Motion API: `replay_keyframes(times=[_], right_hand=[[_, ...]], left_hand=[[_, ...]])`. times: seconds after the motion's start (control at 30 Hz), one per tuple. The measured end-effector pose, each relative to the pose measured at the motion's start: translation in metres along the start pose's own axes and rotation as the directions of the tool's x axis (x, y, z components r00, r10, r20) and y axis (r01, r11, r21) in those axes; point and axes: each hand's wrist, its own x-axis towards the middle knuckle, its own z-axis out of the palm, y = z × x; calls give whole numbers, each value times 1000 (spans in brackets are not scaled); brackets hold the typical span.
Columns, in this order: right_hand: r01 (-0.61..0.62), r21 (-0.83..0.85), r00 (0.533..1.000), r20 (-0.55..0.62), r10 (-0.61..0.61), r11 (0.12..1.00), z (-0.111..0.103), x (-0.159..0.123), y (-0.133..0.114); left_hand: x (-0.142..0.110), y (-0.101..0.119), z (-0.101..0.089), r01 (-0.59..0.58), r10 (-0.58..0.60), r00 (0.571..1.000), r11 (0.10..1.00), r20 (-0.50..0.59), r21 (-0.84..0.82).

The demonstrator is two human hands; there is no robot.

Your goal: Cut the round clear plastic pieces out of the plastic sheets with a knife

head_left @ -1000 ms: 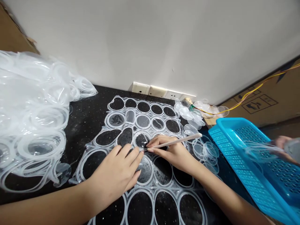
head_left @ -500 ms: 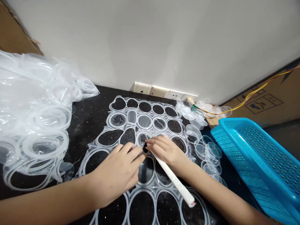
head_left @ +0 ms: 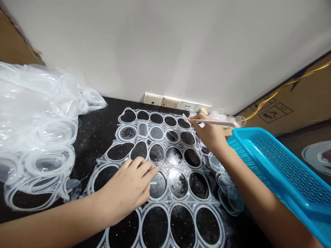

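A clear plastic sheet (head_left: 165,165) punched with round and oval openings lies flat on the black counter (head_left: 95,134). My left hand (head_left: 129,187) rests on it near the middle, fingers stretched flat and pressing it down. My right hand (head_left: 208,132) is raised over the sheet's far right corner, fingers pinched round a thin white stick tool (head_left: 214,121) that points right. Loose clear plastic discs (head_left: 227,193) lie beside the sheet on the right, under my right forearm.
A heap of used plastic sheets (head_left: 38,127) fills the left of the counter. A blue perforated basket (head_left: 281,172) stands at the right. More clear discs (head_left: 222,117) lie by the wall outlets (head_left: 170,101). Cardboard boxes (head_left: 292,103) with a yellow wire stand at the far right.
My right hand has lifted from the sheet's middle and moved up to the far right corner, taking the stick with it. My left hand stays pressed on the sheet.
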Motion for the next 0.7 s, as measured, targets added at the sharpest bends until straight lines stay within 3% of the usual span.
replay_keyframes(times=[0.17, 0.3, 0.4, 0.53, 0.7], right_hand=[[-47, -201, 999, 4, 49, 979, -48, -49, 23], [-39, -289, 995, 81, 65, 956, -68, -87, 48], [-73, -94, 976, 198, 91, 993, -73, -96, 54], [-224, 179, 943, 287, 167, 958, -72, -87, 35], [-247, 457, 913, 404, 48, 854, -52, -81, 5]], left_hand=[[3, -5, -3, -49, 59, 992, 994, -109, 94], [12, 1, -5, -54, 82, 987, 979, -139, 196], [26, 15, -7, -67, 87, 993, 974, -84, 217], [50, 39, -4, -116, 118, 993, 965, 8, 233], [61, 53, 6, -109, 109, 994, 962, 13, 252]])
